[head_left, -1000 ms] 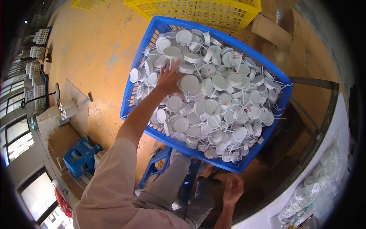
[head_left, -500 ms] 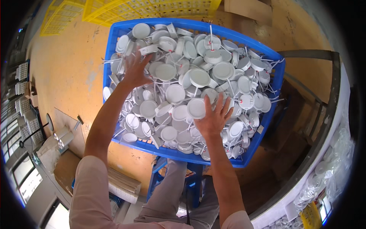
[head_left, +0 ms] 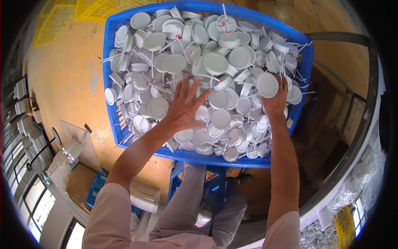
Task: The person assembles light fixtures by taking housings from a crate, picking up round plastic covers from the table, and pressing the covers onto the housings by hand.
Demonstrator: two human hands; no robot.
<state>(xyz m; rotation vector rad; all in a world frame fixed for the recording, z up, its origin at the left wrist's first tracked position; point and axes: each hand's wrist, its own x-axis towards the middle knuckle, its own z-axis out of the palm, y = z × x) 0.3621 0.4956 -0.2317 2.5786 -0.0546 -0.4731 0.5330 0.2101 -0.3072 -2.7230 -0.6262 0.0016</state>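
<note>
A blue plastic crate [head_left: 108, 83] is heaped with round white lamp-like discs [head_left: 215, 63], many trailing short white cables with small red spots. My left hand [head_left: 184, 108] rests over the middle front of the heap, fingers spread, holding nothing visible. Over at the right side, my right hand [head_left: 277, 101] is curled around one white disc [head_left: 267, 85], which covers its thumb side; its fingertips show past the disc's right edge.
The crate stands on a blue stool [head_left: 176, 174] above my legs. Yellow crates [head_left: 56, 23] lie beyond it at far left. A dark metal frame [head_left: 340, 38] curves along the right, by a bench with clear plastic bags [head_left: 358, 174]. Cartons [head_left: 83, 182] stand at lower left.
My left hand has moved right and nearer, from the crate's left side to the middle. The right hand has shifted right and farther, with a disc in it. The crate sits higher in view.
</note>
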